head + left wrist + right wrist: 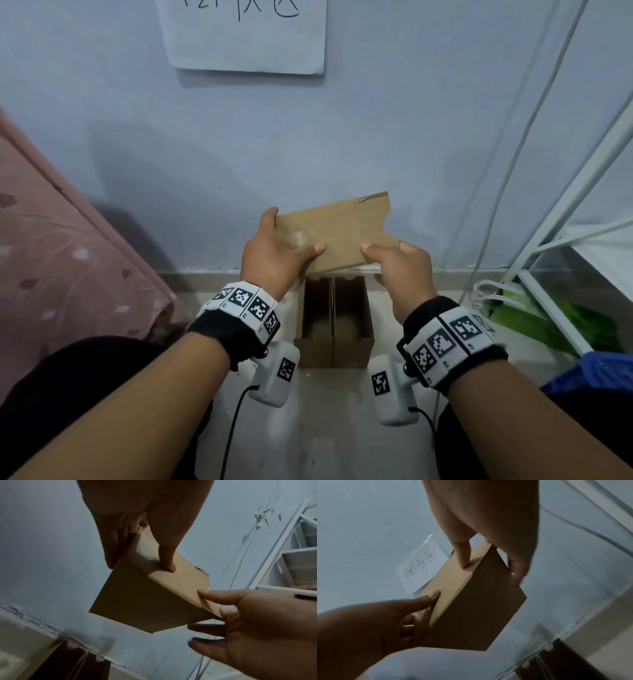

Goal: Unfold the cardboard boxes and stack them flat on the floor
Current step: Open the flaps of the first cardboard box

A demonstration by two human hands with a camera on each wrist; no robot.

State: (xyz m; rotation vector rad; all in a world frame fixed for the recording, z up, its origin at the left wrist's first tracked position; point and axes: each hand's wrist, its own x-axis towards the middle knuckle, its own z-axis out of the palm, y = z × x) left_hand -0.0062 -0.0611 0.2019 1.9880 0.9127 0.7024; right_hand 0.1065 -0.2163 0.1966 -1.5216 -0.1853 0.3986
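I hold a small brown cardboard box (342, 228) in the air in front of the wall, tilted, with a torn flap edge at its top right. My left hand (291, 236) grips its left end, thumb on the near face and fingers around the far side. My right hand (387, 260) grips the lower right end, thumb on top, the fingers hidden underneath. The left wrist view shows my left hand (140, 563) pinching the box (145, 601). In the right wrist view my right hand (489, 572) pinches the box (479, 608). A second box (334, 318) stands open on the floor directly below.
Pink patterned fabric (51, 240) fills the left side. A white metal rack (565, 240) and hanging cables (507, 171) stand at the right, with a green bag (565, 318) under the rack. A handwritten paper sheet (246, 34) is taped to the wall.
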